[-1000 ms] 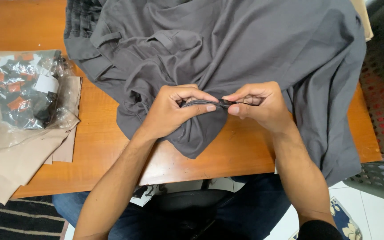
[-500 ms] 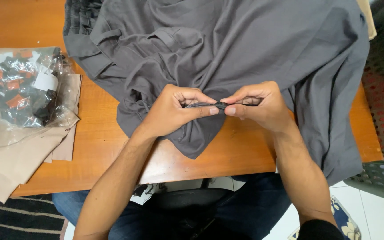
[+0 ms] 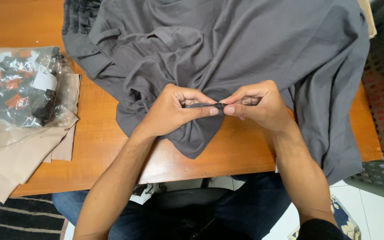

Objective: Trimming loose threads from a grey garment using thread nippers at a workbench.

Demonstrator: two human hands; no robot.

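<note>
Both grips, left hand (image 3: 174, 111) and right hand (image 3: 256, 106), pinch a dark strip (image 3: 203, 106) half-hidden by fingers over grey garment (image 3: 245, 44).

Both forearms reach up from the near edge of the surface and converge at its middle. The left hand (image 3: 172, 111) is curled, thumb and forefinger pinched together. The right hand (image 3: 256, 106) mirrors it, fingertips (image 3: 229, 109) pinched, nearly meeting the left's, knuckles raised.

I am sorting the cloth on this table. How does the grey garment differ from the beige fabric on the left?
The grey garment is dark, large and rumpled; the beige fabric is pale, smaller and flat. Both hands pinch the grey garment; a clear plastic bag lies on the beige fabric. Both overhang the wooden table.
</note>
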